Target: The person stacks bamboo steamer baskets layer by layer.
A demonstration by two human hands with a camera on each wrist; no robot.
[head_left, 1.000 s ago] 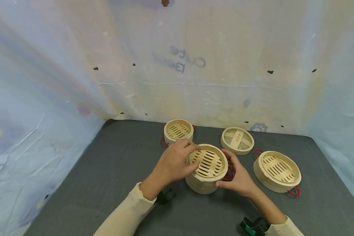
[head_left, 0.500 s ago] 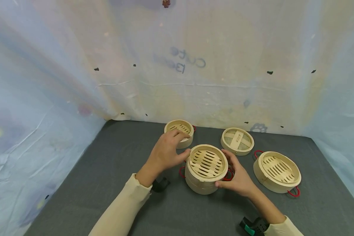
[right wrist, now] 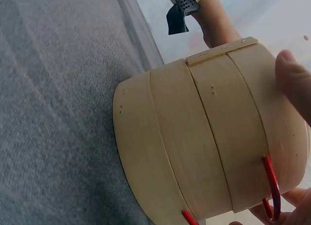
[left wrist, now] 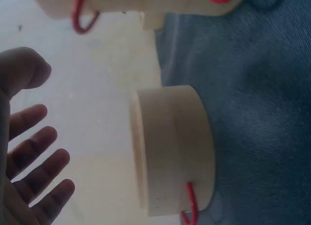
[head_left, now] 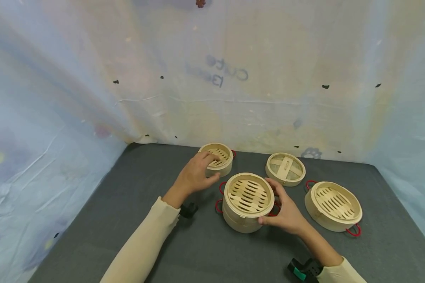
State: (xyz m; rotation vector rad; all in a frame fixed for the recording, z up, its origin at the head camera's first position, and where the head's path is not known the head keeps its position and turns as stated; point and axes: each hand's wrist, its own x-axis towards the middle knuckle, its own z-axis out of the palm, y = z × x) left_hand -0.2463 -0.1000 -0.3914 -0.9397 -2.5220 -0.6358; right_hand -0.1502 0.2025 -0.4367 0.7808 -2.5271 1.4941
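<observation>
Two bamboo steamer baskets (head_left: pixel 248 195) stand stacked mid-table, slotted floor showing in the upper one and red loops at the sides. Around the stack's right side, my right hand (head_left: pixel 285 210) grips with the thumb in front and fingers behind; the right wrist view shows its thumb (right wrist: pixel 294 84) on the upper tier. To the left and apart from the stack, my left hand (head_left: pixel 194 173) hovers with nothing in it, its fingers (left wrist: pixel 46 174) spread. A smaller-looking steamer basket (head_left: pixel 224 169) sits just beyond that hand, partly hidden by it.
At the back lies a round bamboo lid (head_left: pixel 285 169) with a crossbar strap. Another steamer basket (head_left: pixel 333 206) with red loops stands to the right. A dark grey cloth (head_left: pixel 127 220) covers the table, and a pale printed curtain (head_left: pixel 255 118) hangs behind it.
My left hand has drawn off the stack's upper rim and moved left and slightly back, toward the rear basket. The right hand keeps its place on the stack.
</observation>
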